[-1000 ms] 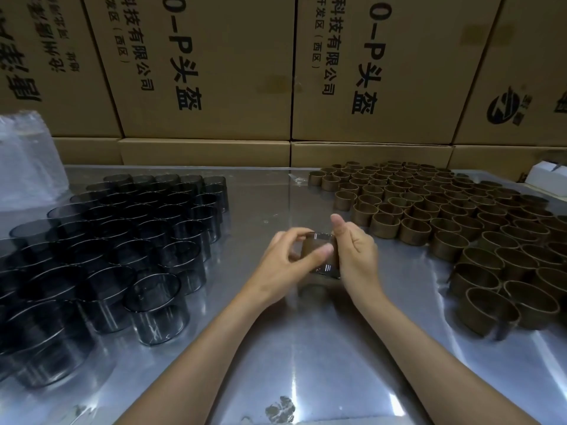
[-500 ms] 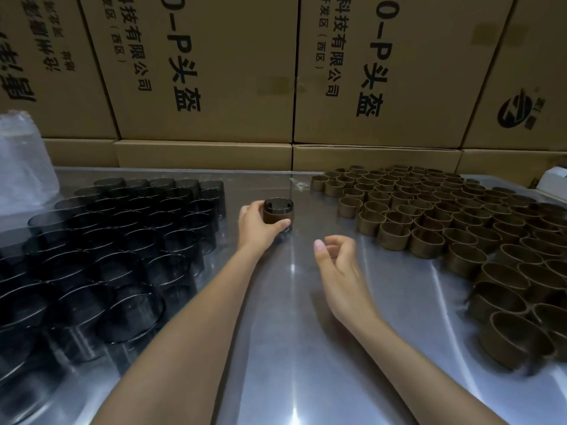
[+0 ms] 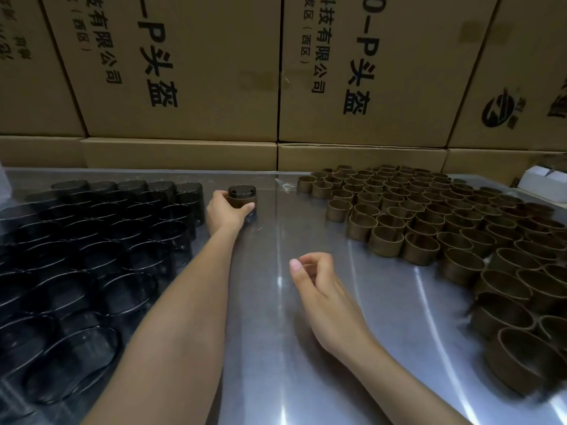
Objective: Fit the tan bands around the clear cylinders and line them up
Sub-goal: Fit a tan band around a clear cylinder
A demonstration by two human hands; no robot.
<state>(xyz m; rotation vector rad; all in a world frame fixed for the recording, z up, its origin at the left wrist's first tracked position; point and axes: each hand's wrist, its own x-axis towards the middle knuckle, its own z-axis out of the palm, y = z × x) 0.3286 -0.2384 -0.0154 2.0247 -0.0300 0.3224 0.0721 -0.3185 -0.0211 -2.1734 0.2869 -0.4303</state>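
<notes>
- Filling the left third of the frame, we have our stock of clear cylinders (image 3: 101, 240), standing upright and packed together in rows on the shiny metal table (image 3: 276, 348).
- At upper centre, just right of the far end of that group, our left hand (image 3: 225, 211) grasps a banded cylinder (image 3: 242, 197): fingers and thumb curl round its tan band while it stands upright on the table.
- We cannot tell whether its base touches the nearest clear cylinder; it looks just beside it.
- At centre frame our right hand (image 3: 319, 280) hovers above the table with fingers loosely curled, holding nothing.
- Across the right third, we see the loose tan bands (image 3: 429, 234) standing on edge, crowded against one another, from upper centre to the lower right corner.
- At the right edge, behind the bands, a white box (image 3: 543, 180) sits on the table.
- Along the top, printed cardboard boxes (image 3: 276, 72) stand stacked behind the table.
</notes>
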